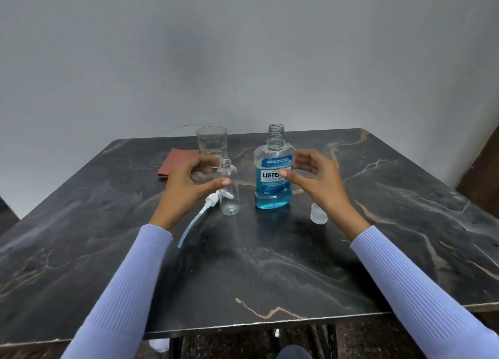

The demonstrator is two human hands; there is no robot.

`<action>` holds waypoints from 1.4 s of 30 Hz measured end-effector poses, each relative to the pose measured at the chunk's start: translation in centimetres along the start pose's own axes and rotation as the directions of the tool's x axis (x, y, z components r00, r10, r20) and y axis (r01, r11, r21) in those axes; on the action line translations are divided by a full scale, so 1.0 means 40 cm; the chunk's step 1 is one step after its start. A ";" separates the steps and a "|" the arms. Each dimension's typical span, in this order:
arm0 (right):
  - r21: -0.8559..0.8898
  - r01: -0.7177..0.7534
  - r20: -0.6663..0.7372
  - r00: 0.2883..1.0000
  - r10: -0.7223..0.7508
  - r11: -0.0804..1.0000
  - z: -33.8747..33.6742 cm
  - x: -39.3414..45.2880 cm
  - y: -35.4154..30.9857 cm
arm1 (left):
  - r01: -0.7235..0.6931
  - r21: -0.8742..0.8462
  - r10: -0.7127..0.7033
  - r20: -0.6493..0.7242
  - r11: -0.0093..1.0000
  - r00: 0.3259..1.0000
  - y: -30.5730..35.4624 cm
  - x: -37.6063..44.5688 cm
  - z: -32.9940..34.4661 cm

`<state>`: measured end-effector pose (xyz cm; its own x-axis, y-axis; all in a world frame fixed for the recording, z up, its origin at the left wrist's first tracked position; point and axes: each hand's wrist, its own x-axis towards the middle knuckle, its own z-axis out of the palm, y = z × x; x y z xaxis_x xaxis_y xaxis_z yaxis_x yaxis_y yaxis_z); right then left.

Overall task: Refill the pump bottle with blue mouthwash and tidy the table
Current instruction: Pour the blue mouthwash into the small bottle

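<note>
A small clear pump bottle (229, 200) stands open-necked on the dark marble table (270, 264). Its white pump head with the long tube (208, 202) lies just left of it. My left hand (186, 188) hovers at the bottle's left, thumb tip against its front and fingers loosely curved, not closed round it. The blue mouthwash bottle (273, 196) stands uncapped to the right. My right hand (321, 183) is spread beside it, thumb in front of the label and fingers off its right side, with nothing gripped. A clear cap (319, 213) sits on the table under my right wrist.
An empty drinking glass (212, 142) stands behind the pump bottle. A folded reddish cloth (174, 165) lies at the back left. A grey wall rises right behind the table. The table's near edge runs below my forearms.
</note>
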<state>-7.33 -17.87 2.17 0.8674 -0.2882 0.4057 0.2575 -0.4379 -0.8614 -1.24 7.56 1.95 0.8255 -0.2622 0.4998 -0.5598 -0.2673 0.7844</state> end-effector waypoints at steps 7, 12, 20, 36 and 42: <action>0.064 0.051 -0.004 0.999 -0.051 0.997 0.016 0.006 0.019 | 0.074 -0.069 -0.076 -0.018 0.995 0.997 -0.013 -0.002 0.026; 0.137 0.021 0.042 0.999 -0.027 0.990 0.022 -0.001 0.012 | 0.080 -0.068 -0.082 -0.028 0.995 0.996 -0.013 -0.006 0.033; 0.288 -0.017 0.007 1.000 0.016 0.957 0.037 0.002 0.000 | 0.080 -0.031 -0.079 0.040 0.996 0.996 -0.015 -0.013 0.016; 0.176 0.183 0.077 0.977 -0.199 0.967 0.007 0.013 -0.088 | 0.030 -0.033 -0.029 0.010 0.999 1.000 -0.008 -0.019 0.026; 0.090 0.226 0.166 0.957 -0.238 0.970 -0.002 0.010 -0.082 | 0.060 -0.072 -0.058 0.041 0.996 0.997 0.002 -0.021 0.022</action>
<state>-7.85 -16.62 5.18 0.8394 -0.0297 0.5427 0.4842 -0.4127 -0.7715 -2.04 6.93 1.26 0.8527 -0.2843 0.4383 -0.5022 -0.2148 0.8376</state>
